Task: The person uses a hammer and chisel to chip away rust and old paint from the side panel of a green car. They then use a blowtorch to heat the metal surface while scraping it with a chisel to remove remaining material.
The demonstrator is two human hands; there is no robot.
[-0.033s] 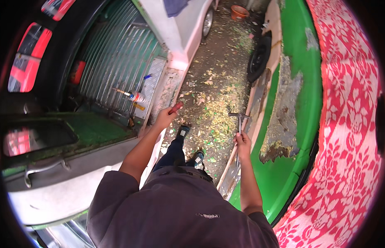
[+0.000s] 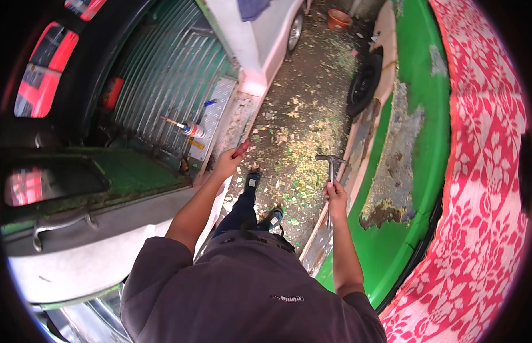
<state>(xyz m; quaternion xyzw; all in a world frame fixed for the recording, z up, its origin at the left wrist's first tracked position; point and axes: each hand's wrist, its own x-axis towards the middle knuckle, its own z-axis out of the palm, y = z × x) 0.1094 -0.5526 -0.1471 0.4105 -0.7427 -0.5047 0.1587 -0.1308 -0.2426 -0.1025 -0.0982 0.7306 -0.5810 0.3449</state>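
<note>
Clock directions are taken from the middle of the view.

Item 1: left hand (image 2: 225,166), at 9 o'clock, fingers wrapped closed round a red handle (image 2: 241,150). The handle points toward 1 o'clock; what it carries cannot be told.

Item 2: right hand (image 2: 336,200), at 4 o'clock, closed on the shaft of a metal hammer (image 2: 333,167), the head above the fist toward 3 o'clock, near the wooden edge of a green panel (image 2: 372,263) with a bare grey patch.

Markings: dark shirt (image 2: 220,297), 6 o'clock, with a short line of pale lettering; tube (image 2: 194,132), 10 o'clock, lying on a ribbed floor (image 2: 163,80), with a red, white and blue label too small to read; dark shoe (image 2: 252,182), 8 o'clock, with a small pale tag, illegible.

Surroundings: black tyre (image 2: 365,84), between 1 and 2 o'clock; terracotta-coloured pot (image 2: 340,20), 1 o'clock; red-and-white floral cloth (image 2: 489,177), 3 o'clock at the rim; paint flakes (image 2: 300,151) strewn on the ground.

Differences from the earlier frame: the surroundings sit slightly further toward 3 o'clock, pot and tyre included; both hands keep nearly the same place and the same holds.
</note>
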